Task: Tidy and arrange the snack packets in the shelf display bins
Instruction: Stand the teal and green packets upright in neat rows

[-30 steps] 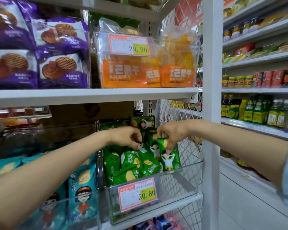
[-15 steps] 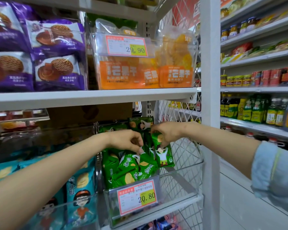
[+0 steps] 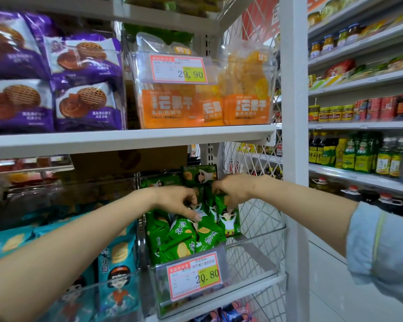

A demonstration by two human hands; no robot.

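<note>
Landmark: the clear bin, with the 20.80 price tag on its front.
Green packets: most lie tipped in a loose heap at the bin's front left, faces turned every way. A few stand at the bin's back.
Right hand: your fingers pinch the top edge of one upright packet, which hangs or stands at the right edge of the heap in the bin.
Left hand: your fingers curl down among the packet tops in the bin's middle. Whether they pinch one cannot be told.
Step in hand: probably standing the packets in a row, faces toward the bin's front.
Grip: hold by the top seam only and lightly, since the bags look puffed and the crisps inside likely crush.
Support: use your left hand to hold the heap back so it does not slump into the gap.
Placement: set the packet square to the bin's front, leaning on its neighbours.
Risk: it has no neighbour toward the bin's right wall, so it may topple that way.
</note>
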